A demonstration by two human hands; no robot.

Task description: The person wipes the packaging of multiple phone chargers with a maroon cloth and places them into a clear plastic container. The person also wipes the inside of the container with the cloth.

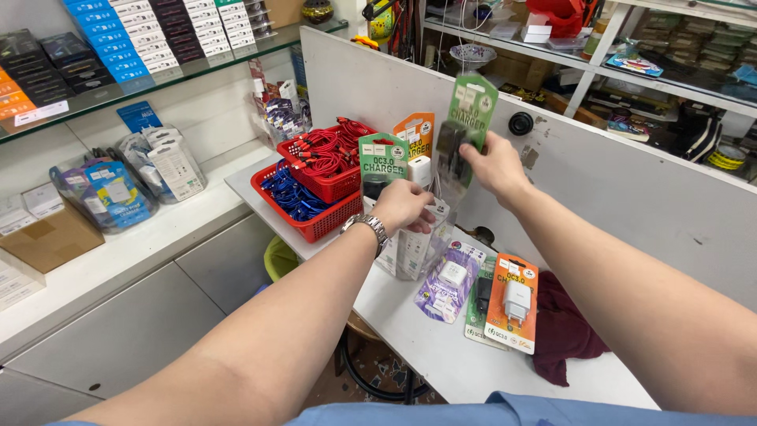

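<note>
Charger packs [410, 158] gripped in both hands (left [404, 207], right [495, 167]) beside red baskets [315, 225] of cables [293, 197].

Right hand [495, 164] lifts green charger pack [467, 118]; left hand [402, 205] grips fanned packs [398, 162] beside red basket [315, 229]

A phone-accessory shop: boxed stock on glass shelves [169, 75], packaged chargers [512, 304], cable baskets [311, 217].

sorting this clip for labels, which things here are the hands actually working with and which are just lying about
In hand:
- left hand holding a fan of charger packs
- right hand lifting a green charger pack

Lying about:
- orange charger pack and purple pack on the table
- red baskets of cables
- dark red cloth
</note>
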